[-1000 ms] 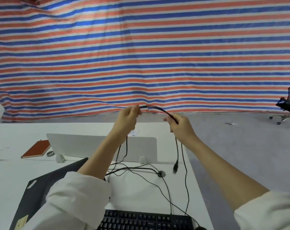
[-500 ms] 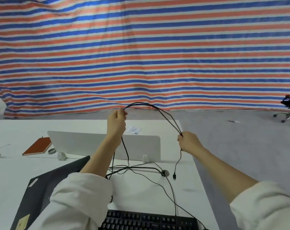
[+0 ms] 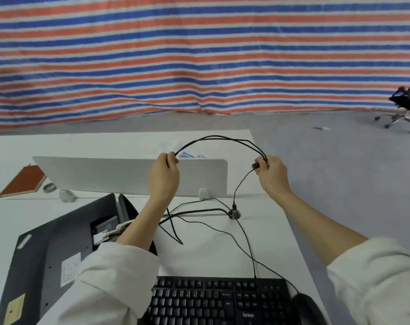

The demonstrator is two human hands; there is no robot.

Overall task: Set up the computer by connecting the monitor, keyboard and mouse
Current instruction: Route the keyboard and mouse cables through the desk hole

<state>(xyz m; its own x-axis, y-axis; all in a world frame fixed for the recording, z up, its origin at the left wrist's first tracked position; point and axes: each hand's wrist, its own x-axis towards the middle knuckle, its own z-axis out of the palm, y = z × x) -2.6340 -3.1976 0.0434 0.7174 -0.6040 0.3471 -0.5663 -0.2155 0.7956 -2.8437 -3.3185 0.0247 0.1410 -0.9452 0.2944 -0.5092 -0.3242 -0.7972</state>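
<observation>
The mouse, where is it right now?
In the head view the mouse sits at the bottom right, on the white desk just right of the black keyboard.

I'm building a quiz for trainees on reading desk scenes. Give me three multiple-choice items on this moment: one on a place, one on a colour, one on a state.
1. Where does the red notebook lie?
A. on the keyboard
B. on the far left of the desk, behind the white divider
C. on the floor

2. What colour is the keyboard?
A. white
B. red
C. black

3. How is the black cable held?
A. arched between both hands
B. by the left hand only
C. lying loose on the desk

Key: 1 B, it sits on the white desk left of and beyond the divider. 2 C, its keys and frame are black. 3 A, the left hand pinches one end and the right hand grips the other.
</observation>
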